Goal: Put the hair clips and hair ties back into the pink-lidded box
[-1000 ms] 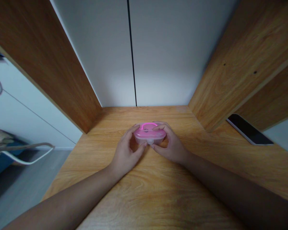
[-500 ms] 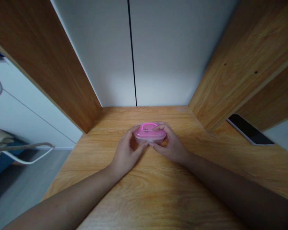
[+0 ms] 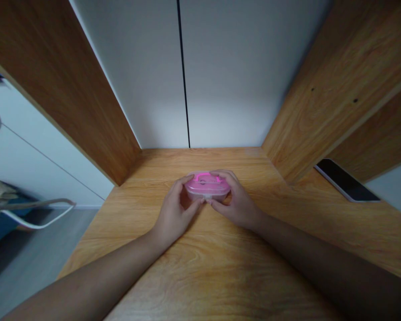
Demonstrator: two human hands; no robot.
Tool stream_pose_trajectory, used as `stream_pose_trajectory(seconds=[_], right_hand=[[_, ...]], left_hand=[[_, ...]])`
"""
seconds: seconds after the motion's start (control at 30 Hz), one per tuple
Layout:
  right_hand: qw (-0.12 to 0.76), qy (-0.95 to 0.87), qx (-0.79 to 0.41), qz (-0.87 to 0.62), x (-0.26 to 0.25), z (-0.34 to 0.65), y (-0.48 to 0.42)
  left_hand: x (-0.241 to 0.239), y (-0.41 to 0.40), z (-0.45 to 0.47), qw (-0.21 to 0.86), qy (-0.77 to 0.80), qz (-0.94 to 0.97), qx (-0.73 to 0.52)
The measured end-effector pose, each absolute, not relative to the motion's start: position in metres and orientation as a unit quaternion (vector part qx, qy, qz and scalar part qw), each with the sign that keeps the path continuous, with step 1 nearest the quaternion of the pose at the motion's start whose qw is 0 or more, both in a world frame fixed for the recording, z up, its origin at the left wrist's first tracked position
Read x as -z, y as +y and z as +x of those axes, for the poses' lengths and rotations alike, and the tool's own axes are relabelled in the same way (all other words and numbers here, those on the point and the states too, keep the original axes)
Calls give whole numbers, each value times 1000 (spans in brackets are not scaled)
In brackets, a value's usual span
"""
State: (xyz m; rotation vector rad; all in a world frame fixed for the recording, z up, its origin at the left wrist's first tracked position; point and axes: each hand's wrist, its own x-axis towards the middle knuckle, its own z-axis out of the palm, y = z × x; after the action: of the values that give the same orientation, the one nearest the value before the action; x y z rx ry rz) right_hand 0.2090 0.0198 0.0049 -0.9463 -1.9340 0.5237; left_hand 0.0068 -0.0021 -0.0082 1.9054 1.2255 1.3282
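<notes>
A small oval plastic box (image 3: 202, 189) with a pink lid and a translucent base stands on the wooden desk (image 3: 187, 276). On its lid is a bright pink carrying handle (image 3: 209, 175), lying low against the top. My left hand (image 3: 177, 205) is wrapped round the box's left end, its thumb at the front near the clear clasp. My right hand (image 3: 237, 198) grips the right end, with the fingers over the lid beside the handle and the thumb at the front edge. Both thumb tips nearly meet below the clasp. The box's contents cannot be made out.
A dark-screened phone (image 3: 345, 179) lies at the right by the wooden side panel (image 3: 307, 102). White panels (image 3: 227, 89) close off the back. Left of the desk, a pale cable (image 3: 40, 223) hangs over the grey floor (image 3: 53, 245).
The pink handle has gone from standing up to lying lower on the lid. My right fingers have shifted slightly left and back across the lid; my left hand stays about the same.
</notes>
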Motion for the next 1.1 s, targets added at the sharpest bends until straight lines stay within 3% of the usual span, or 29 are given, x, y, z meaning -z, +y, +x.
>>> stream_pose_trajectory(seconds=[1.1], right_hand=[[427,-799,-191,-379,-4,212,21]], left_hand=[[8,-3,6,260,447,708,-480]])
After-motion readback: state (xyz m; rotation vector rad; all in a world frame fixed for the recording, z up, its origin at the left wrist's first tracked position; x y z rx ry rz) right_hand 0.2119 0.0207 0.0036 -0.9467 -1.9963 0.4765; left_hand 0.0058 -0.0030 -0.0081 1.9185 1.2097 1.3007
